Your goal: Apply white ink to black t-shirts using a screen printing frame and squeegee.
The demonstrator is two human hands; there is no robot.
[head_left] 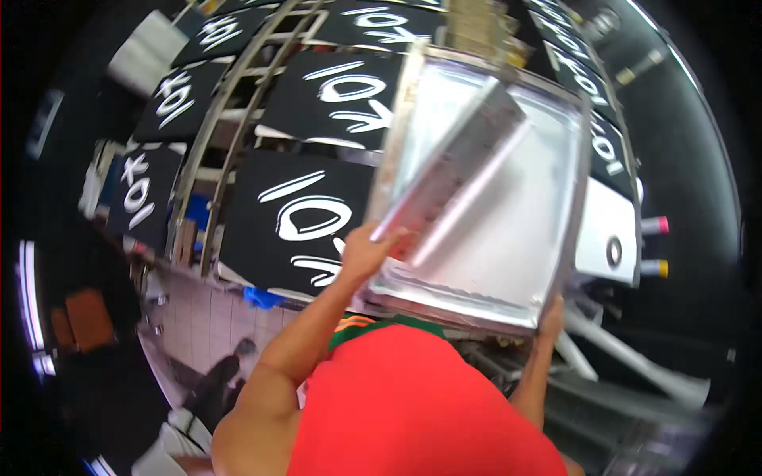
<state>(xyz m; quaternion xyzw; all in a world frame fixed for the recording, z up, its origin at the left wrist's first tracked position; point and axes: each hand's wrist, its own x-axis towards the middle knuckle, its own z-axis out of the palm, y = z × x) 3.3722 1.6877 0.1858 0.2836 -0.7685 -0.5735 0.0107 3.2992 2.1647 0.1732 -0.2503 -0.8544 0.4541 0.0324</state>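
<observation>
A screen-printing frame (578, 206) with a pale mesh tilts in front of me over the printing table. Its inner edges carry smears of ink or emulsion. Across the mesh, diagonally, lies a long metal squeegee (468, 159), its far end near the frame's top rail. My left hand (371, 252) is closed around the squeegee's near end, beside the frame's left rail; some of its fingers are blurred. At the near right corner of the frame, my right hand (551, 319) grips the rail, its fingertips partly hidden underneath.
Black fabric panels (305, 210) with white printed characters lie in rows on the table at left. More printed panels (583, 83) run along the right, with a white panel (607, 230) nearer me. Metal rails (230, 151) divide the rows. A person (230, 365) is at lower left.
</observation>
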